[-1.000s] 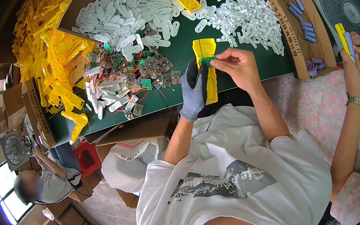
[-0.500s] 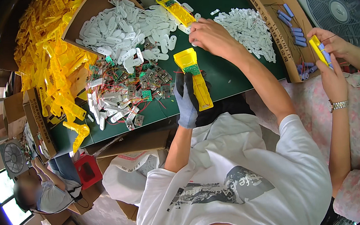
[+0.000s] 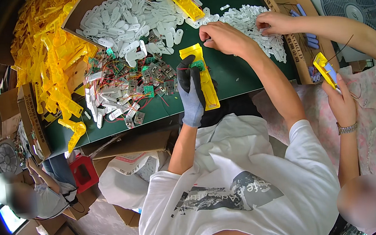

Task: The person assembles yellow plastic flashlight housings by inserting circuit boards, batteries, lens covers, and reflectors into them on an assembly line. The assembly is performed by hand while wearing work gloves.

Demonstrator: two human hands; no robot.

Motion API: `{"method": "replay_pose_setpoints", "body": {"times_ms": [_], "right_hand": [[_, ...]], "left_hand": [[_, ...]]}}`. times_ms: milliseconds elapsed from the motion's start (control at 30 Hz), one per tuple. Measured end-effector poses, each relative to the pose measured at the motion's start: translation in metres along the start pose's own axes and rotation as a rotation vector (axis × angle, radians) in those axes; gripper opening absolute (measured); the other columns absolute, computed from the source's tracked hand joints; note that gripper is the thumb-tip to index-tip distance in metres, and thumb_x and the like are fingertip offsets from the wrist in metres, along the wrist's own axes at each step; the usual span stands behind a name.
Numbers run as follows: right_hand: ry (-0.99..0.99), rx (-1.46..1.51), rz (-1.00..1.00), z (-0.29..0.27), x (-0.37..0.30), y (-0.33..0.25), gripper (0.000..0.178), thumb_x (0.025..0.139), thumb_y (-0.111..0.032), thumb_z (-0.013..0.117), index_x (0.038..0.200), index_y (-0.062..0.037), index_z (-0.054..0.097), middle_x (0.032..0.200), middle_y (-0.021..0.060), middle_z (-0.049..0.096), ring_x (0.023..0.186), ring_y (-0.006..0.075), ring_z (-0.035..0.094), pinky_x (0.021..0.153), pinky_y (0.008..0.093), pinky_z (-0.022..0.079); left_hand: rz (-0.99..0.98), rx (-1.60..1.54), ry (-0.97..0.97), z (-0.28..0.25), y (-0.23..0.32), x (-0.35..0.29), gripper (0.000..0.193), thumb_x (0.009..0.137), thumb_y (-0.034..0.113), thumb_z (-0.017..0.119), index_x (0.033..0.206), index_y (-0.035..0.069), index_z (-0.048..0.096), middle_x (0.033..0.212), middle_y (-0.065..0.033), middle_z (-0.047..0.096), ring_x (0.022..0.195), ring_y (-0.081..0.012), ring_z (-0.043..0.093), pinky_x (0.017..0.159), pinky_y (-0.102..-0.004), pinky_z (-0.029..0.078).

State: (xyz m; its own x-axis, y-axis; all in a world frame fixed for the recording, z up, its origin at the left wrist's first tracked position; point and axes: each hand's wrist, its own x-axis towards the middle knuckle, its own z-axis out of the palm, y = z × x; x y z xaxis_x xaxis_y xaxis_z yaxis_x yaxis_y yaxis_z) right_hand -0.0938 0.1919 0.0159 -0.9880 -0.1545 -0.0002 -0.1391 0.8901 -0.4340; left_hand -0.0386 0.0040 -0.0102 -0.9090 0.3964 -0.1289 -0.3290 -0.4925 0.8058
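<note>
My left hand (image 3: 191,92), in a grey glove with dark fingers, is closed round a long yellow plastic casing (image 3: 210,90) at the table's near edge. A small green circuit board (image 3: 198,65) with a red wire sits in the casing's upper part, beside the gloved fingertips. My bare right hand (image 3: 225,38) hovers beyond the casing, left of a heap of small white plastic parts (image 3: 251,23). Its fingers are curled together; whether something is between them is hidden. A second yellow casing (image 3: 189,8) with a board lies farther back.
White oval covers (image 3: 116,22) spill from a carton, with wired circuit boards (image 3: 156,77) nearer. Yellow casings (image 3: 48,54) pile up at left. At right, a co-worker's hand (image 3: 274,23) reaches over the white parts; the other holds a yellow casing (image 3: 326,71) with a blue cylindrical cell, beside a carton (image 3: 298,55).
My right hand has shifted slightly right, its fingers farther from the far casing. The left fingers have moved at the board. The co-worker's one hand has reached left to the small white parts.
</note>
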Motion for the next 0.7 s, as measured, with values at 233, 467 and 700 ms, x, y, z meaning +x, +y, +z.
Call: {"method": "replay_pose_setpoints", "body": {"times_ms": [233,467,700], "right_hand": [[0.177,-0.039,-0.010,0.001,-0.013,0.009,0.025,0.075,-0.008,0.071,0.097,-0.0028,0.060,0.088,0.0123,0.063,0.088,0.0282,0.060,0.074,0.0366,0.047],[0.022,0.126,0.114,-0.002,-0.013,-0.008,0.021,0.079,-0.008,0.064,0.098,-0.0034,0.058,0.072,0.0117,0.063,0.068,0.0268,0.061,0.062,0.0371,0.046],[0.297,0.747,0.154,0.039,-0.062,-0.048,0.011,0.085,-0.010,0.062,0.088,0.0002,0.061,0.062,-0.0043,0.054,0.052,0.0004,0.041,0.047,0.0203,0.033]], "left_hand": [[0.012,-0.002,0.029,-0.003,-0.003,0.000,0.026,0.093,0.018,0.051,0.118,0.011,0.046,0.086,-0.0092,0.059,0.059,-0.0154,0.059,0.051,-0.0278,0.050],[0.033,0.003,0.055,0.001,-0.006,0.003,0.023,0.094,0.020,0.052,0.114,0.010,0.047,0.083,-0.0076,0.057,0.055,-0.0158,0.058,0.046,-0.0285,0.049],[0.155,0.125,0.105,-0.002,-0.013,0.002,0.017,0.093,0.011,0.052,0.110,0.007,0.050,0.091,-0.0019,0.056,0.076,-0.0052,0.051,0.063,-0.0206,0.044]]}}
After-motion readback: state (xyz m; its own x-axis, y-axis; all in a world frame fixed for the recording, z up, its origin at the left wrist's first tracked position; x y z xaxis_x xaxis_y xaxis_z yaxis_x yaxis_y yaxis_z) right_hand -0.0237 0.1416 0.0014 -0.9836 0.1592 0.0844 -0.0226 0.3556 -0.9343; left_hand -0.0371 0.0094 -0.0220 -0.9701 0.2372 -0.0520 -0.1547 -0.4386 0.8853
